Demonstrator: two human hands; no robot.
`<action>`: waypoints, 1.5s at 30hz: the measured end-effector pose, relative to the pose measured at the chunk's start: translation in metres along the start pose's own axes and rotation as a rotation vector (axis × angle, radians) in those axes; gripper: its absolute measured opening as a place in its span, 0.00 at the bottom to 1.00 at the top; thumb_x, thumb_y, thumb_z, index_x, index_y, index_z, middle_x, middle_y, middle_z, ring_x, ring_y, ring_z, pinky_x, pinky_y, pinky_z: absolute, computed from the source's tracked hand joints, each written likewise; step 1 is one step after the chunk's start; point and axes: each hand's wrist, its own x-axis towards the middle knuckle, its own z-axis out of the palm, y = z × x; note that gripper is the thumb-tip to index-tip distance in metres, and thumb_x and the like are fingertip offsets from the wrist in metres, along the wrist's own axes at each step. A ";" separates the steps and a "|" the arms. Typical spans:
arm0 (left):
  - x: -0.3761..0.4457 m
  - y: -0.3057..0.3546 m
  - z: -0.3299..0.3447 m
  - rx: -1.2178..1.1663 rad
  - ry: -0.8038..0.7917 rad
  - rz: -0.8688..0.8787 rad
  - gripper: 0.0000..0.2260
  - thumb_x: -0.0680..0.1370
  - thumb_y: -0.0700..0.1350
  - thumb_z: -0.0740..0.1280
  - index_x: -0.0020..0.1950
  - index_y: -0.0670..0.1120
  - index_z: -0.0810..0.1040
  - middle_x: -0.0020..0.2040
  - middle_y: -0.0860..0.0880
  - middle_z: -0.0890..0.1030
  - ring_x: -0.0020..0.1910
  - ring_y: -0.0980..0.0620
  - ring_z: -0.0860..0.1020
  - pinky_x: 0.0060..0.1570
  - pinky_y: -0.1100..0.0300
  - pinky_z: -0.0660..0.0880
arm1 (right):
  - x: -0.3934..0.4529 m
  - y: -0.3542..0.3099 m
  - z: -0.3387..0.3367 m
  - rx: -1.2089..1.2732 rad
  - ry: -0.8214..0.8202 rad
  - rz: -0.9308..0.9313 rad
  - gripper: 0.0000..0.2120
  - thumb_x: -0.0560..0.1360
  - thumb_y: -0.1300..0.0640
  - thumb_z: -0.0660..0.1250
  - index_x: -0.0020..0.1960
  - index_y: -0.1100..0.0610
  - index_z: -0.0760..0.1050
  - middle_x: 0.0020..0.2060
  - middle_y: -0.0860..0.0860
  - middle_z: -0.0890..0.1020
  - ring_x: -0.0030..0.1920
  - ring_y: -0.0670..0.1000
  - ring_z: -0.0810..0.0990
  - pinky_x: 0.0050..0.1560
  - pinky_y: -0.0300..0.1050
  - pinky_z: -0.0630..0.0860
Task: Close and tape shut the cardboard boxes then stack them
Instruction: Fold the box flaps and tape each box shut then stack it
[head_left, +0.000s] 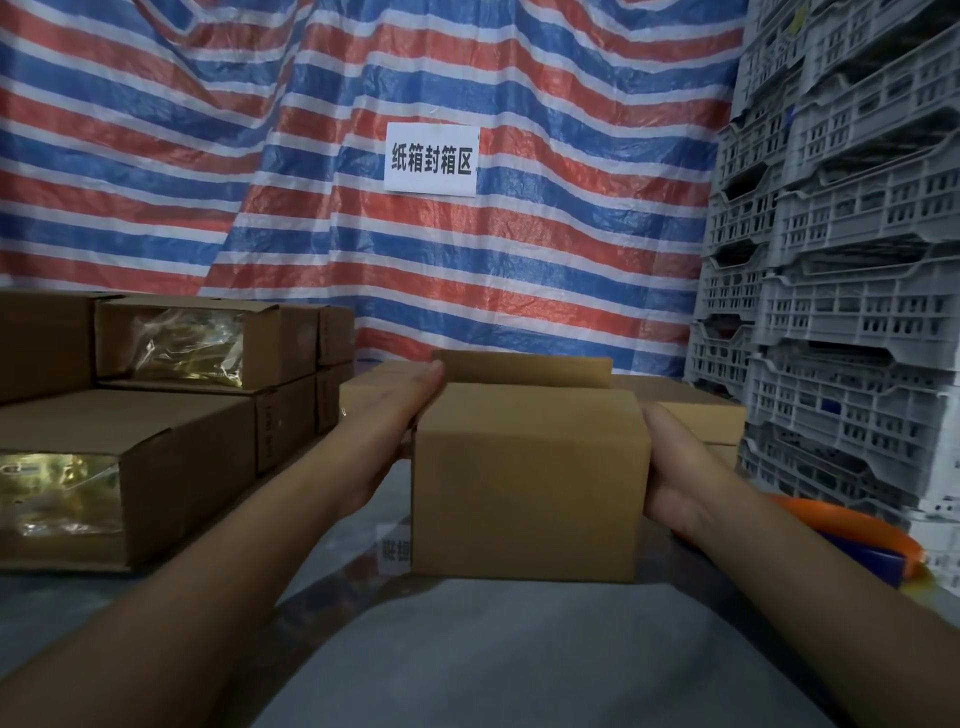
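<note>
Striped red-white-blue tarpaulin (519, 260) backs the grey tabletop (493, 649). Left hand (400, 415) and right hand (670, 467), fingers straight, press the small brown cardboard box's (530, 478) sides; it looks light, stiff, crushable.

tape dispenser (857, 540) partly hidden, floor label (393, 552) blurred

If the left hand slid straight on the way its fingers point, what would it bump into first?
The left hand lies flat along the side of the held box, fingers pointing away towards the striped tarp. First in line is probably the low cardboard box just beyond the fingertips, though depth is hard to judge.
</note>
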 end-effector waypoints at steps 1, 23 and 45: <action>0.001 -0.002 -0.001 0.015 -0.007 -0.012 0.20 0.79 0.58 0.64 0.66 0.49 0.76 0.58 0.46 0.83 0.58 0.47 0.81 0.65 0.47 0.73 | 0.000 0.000 0.000 0.010 0.005 0.004 0.17 0.79 0.49 0.66 0.37 0.54 0.87 0.40 0.55 0.87 0.37 0.53 0.87 0.32 0.45 0.81; 0.004 -0.003 -0.002 -0.005 0.066 -0.033 0.08 0.80 0.44 0.66 0.55 0.45 0.82 0.50 0.45 0.84 0.46 0.50 0.81 0.43 0.59 0.76 | -0.001 -0.008 -0.007 -0.083 -0.183 0.055 0.27 0.69 0.52 0.71 0.68 0.52 0.76 0.56 0.57 0.85 0.49 0.53 0.86 0.43 0.46 0.82; 0.000 -0.003 -0.002 0.237 0.198 0.325 0.05 0.78 0.49 0.68 0.47 0.52 0.84 0.42 0.56 0.84 0.44 0.61 0.81 0.38 0.72 0.74 | -0.001 -0.011 -0.012 -0.053 -0.205 0.107 0.24 0.69 0.52 0.73 0.63 0.57 0.78 0.48 0.58 0.87 0.42 0.54 0.87 0.36 0.44 0.82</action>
